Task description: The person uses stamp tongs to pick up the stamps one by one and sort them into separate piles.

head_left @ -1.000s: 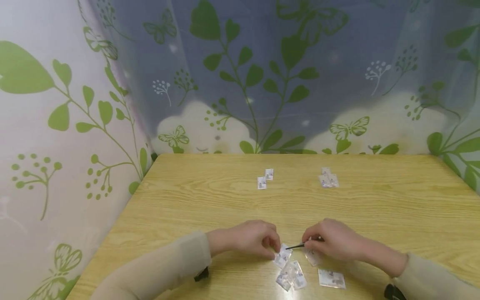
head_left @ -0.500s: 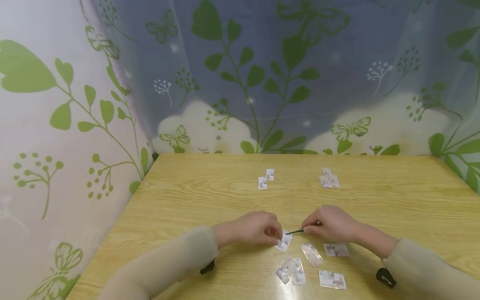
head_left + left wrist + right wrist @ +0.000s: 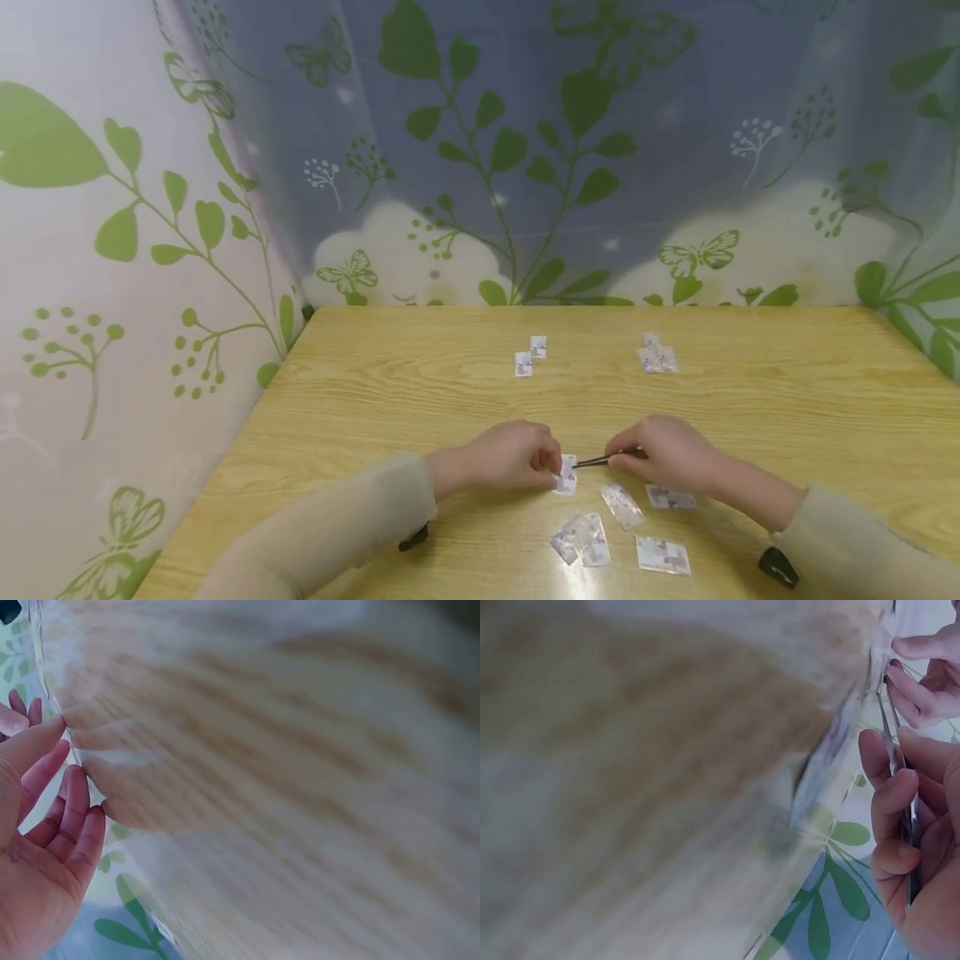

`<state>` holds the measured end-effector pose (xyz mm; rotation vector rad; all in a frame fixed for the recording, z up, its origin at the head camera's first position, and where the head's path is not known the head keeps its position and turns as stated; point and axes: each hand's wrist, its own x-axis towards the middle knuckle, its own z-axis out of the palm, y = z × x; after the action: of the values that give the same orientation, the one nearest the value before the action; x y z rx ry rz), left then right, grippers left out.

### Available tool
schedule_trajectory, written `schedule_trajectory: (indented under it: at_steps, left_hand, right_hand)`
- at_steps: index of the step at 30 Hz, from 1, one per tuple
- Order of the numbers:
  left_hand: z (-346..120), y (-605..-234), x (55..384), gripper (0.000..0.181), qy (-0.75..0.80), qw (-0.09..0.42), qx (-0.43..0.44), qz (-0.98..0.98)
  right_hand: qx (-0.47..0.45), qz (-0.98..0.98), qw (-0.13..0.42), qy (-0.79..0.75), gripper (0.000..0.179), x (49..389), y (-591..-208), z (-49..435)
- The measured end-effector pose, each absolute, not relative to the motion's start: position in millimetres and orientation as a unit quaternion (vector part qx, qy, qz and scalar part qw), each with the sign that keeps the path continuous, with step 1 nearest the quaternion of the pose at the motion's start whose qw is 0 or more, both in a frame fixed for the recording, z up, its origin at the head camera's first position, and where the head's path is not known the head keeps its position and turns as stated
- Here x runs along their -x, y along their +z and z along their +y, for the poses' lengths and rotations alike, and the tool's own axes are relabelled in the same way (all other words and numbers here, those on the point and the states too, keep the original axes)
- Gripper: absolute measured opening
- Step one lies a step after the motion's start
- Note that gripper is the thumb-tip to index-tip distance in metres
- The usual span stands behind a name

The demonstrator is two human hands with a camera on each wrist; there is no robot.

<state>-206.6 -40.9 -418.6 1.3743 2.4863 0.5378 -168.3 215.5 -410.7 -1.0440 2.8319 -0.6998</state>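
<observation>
Thumb and fingertips of my left hand (image 3: 513, 454) hold the left edge of a small, pale printed card (image 3: 567, 477) low over the tabletop. From the other side my right hand (image 3: 671, 452) grips dark, slim tweezers (image 3: 594, 461), whose tips meet the card's right edge. In the right wrist view the fingers curl round the metal tweezers (image 3: 891, 742), and the left thumb (image 3: 924, 646) shows beyond their tips. The left wrist view has the left hand (image 3: 49, 847) with its fingers bent and fingertips down at the wood, the card hidden there.
Nearer the front edge lie a slanted card (image 3: 622, 506), two sideways cards, one at the front right (image 3: 663, 556), one partly under the right wrist (image 3: 671, 497), and an overlapping cluster (image 3: 582, 539). Farther back are a pair (image 3: 522, 364) and another cluster (image 3: 657, 358). A leaf-patterned curtain (image 3: 480, 167) hangs behind.
Both hands have moved away from the person with the card and tweezers, leaving the front cards behind. The held card has turned from slanted to nearly straight.
</observation>
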Motion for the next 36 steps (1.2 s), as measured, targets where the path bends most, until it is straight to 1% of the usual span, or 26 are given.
schedule_trajectory:
  at_steps: [6, 16, 19, 22, 26, 29, 32, 36]
  left_hand:
    - [-40, -419, 206, 0.008, 0.182, 0.121, -0.471, 0.855]
    - [-41, -419, 207, 0.009, 0.178, 0.120, -0.477, 0.852]
    - [-45, -417, 205, 0.010, 0.182, 0.134, -0.487, 0.844]
    - [-49, -414, 200, 0.013, 0.194, 0.161, -0.504, 0.826]
    - [-50, -414, 190, 0.018, 0.191, 0.182, -0.540, 0.799]
    - [-48, -415, 185, 0.018, 0.166, 0.172, -0.565, 0.790]
    - [-45, -414, 182, 0.018, 0.144, 0.149, -0.580, 0.788]
    - [-42, -414, 181, 0.017, 0.128, 0.129, -0.587, 0.789]
  right_hand:
    - [0.324, 0.921, 0.009, -0.218, 0.014, 163, -411, 216]
    - [0.340, 0.917, -0.012, -0.209, 0.012, 166, -407, 214]
    - [0.326, 0.919, -0.005, -0.221, 0.013, 166, -404, 215]
    - [0.306, 0.924, 0.002, -0.231, 0.015, 169, -398, 219]
    - [0.291, 0.929, -0.002, -0.230, 0.016, 179, -390, 225]
    - [0.287, 0.932, -0.011, -0.222, 0.016, 192, -386, 227]
    - [0.284, 0.935, -0.017, -0.212, 0.015, 206, -384, 226]
    - [0.275, 0.939, -0.007, -0.206, 0.017, 227, -383, 221]
